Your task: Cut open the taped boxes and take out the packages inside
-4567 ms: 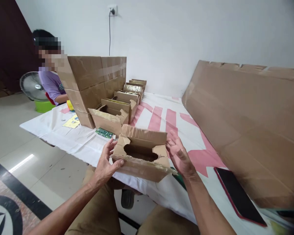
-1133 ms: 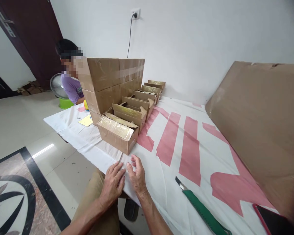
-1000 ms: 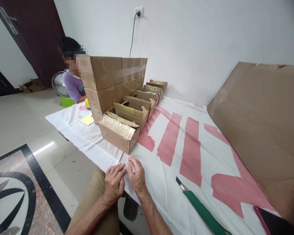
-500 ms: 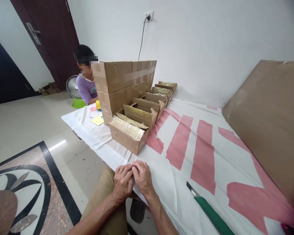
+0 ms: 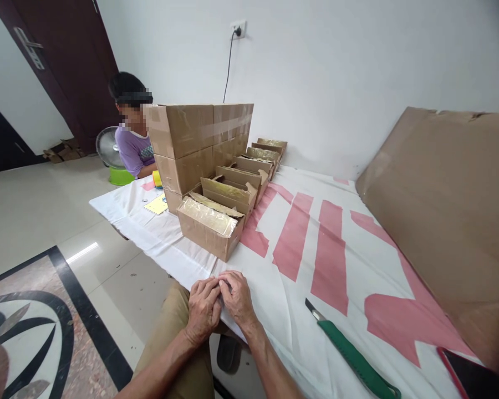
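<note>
Cloth (image 5: 274,288), white with broad red stripes, covers the bench and hangs over its near edge; it lies smooth apart from small creases there. In the head view, the left hand (image 5: 203,309) and right hand (image 5: 238,299) rest side by side on that edge, touching each other, fingers (image 5: 228,280) curled together and pressed on the cloth; whether they pinch it, I cannot tell. Just beyond the hands sits a taped cardboard box (image 5: 210,227), first in a row. Right of the hands lies a green cutter (image 5: 353,357).
</note>
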Demonstrator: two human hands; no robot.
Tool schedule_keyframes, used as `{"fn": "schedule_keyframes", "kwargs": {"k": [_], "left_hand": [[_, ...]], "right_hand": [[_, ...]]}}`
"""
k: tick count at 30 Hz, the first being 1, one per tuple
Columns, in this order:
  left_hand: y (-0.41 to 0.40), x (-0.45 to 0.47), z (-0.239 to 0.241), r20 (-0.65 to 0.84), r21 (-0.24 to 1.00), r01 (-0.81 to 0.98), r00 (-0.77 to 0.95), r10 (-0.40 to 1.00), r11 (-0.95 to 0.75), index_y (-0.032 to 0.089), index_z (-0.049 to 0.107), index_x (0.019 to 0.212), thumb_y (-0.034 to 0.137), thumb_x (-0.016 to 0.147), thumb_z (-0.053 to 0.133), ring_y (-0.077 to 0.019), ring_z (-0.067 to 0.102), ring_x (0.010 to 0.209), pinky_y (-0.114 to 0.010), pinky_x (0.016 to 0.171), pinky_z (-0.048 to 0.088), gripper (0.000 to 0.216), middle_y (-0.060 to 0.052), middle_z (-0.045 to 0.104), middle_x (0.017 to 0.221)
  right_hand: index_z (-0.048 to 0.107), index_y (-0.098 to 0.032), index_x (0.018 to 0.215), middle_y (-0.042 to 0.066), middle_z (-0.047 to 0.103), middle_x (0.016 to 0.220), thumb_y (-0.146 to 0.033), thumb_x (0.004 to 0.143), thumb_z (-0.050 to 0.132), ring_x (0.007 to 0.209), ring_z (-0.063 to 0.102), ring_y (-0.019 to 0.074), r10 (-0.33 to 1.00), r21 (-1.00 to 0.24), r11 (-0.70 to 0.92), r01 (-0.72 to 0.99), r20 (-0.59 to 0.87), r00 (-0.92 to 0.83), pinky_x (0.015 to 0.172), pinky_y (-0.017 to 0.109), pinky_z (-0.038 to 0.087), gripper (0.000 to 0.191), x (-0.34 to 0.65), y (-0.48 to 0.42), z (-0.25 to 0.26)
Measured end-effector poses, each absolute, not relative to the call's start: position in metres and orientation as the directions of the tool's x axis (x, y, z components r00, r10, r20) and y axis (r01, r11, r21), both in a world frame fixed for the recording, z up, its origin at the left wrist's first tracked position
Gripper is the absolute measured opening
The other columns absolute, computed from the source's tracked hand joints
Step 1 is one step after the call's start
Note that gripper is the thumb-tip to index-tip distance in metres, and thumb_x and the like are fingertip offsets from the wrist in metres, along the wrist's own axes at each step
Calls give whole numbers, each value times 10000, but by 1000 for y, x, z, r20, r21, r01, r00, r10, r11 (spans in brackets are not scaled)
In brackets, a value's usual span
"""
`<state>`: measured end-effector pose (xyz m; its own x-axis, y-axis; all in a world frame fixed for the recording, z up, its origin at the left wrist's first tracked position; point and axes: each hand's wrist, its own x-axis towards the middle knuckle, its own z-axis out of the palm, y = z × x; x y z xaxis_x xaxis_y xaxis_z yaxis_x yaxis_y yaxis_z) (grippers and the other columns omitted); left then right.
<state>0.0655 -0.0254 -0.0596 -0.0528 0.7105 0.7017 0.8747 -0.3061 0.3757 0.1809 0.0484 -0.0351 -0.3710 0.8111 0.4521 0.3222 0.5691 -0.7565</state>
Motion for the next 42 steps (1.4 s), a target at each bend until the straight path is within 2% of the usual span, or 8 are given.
{"fn": "schedule_keyframes", "kwargs": {"k": [10,16,23,27,31,36,39,42], "left_hand": [[-28,61,-55,635,496,811,-94,767,-311,224,727,1057,63,851,498,-268,663,1120,-466,960,528,347,-95,748,1169],[-13,25,-35,566,712,669,-368,738,-213,229,673,1180,140,887,536,-278,616,1238,-496,1064,510,336,-115,675,1288],[47,18,-25,365,905,415,-644,672,-93,223,322,1547,238,857,621,-317,397,1477,-506,1182,386,753,-165,386,1576],[64,26,-30,324,919,389,-635,702,-72,210,278,1566,270,843,643,-315,334,1516,-475,1212,339,812,-174,301,1626],[64,29,-32,333,918,385,-626,705,-93,217,300,1561,292,854,655,-298,340,1513,-430,1191,371,794,-164,316,1625],[62,31,-32,329,918,387,-624,708,-85,247,327,1552,326,850,692,-293,332,1521,-424,1182,388,795,-153,313,1632],[62,32,-34,329,918,390,-634,700,-79,280,340,1547,341,858,694,-285,339,1520,-418,1176,400,777,-131,325,1630],[63,33,-35,330,918,390,-640,694,-77,288,342,1548,351,854,702,-289,361,1508,-429,1181,396,784,-124,342,1622]], "right_hand": [[751,-244,856,64,790,927,-238,872,530,939,717,236,836,-799,535,275,454,-308,897,387,565,221,186,53,-30],[754,-196,980,82,802,975,-267,890,514,863,733,227,910,-865,414,284,388,-146,772,349,589,266,201,84,-21],[632,-202,1347,106,710,1311,-158,843,498,1159,679,242,906,-882,422,210,416,-73,886,370,585,523,179,132,-11],[643,-203,1332,111,650,1394,-103,821,478,1263,619,248,888,-871,460,171,456,-61,1004,403,552,547,165,130,-16],[719,-220,1119,82,707,1269,-96,834,466,1201,652,230,886,-876,464,133,462,-44,997,379,555,401,167,124,-23],[590,-218,1357,111,636,1394,-82,807,497,1179,661,225,884,-879,466,103,466,-26,970,374,575,574,172,125,-28],[683,-219,1153,108,644,1379,-79,793,507,1286,603,254,868,-860,497,113,494,-56,1113,422,486,425,172,125,-30],[676,-213,1102,109,677,1307,-93,800,497,1178,654,241,894,-889,448,96,447,-25,1046,403,528,371,171,127,-33]]}}
